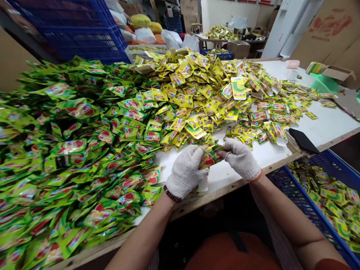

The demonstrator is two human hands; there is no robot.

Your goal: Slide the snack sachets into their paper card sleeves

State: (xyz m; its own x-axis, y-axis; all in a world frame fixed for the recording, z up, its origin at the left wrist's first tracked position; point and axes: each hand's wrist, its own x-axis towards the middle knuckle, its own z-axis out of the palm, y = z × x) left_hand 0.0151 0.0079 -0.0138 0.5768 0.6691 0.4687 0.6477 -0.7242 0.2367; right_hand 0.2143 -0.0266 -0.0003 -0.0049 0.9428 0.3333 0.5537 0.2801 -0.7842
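My left hand (187, 170), in a white knit glove with a dark bead bracelet at the wrist, is closed on a green packet (208, 159) with red print. At that packet's right end, my right hand (241, 158) pinches its edge; the bare fingertips poke out of the glove. Under the left hand lies a partly hidden white and green piece (203, 185) at the table's edge. A large heap of green packets (107, 137) spreads to the left. Ahead rises a pile of yellow packets (194, 101), with flat yellow boxes (238, 89) among them.
A dark flat object (303, 140) lies at the white table's (323, 127) front edge. Below right stands a blue crate (298, 187) of yellow boxes. Blue crates (81, 41) are stacked behind the green heap. A green bowl (324, 83) sits far right.
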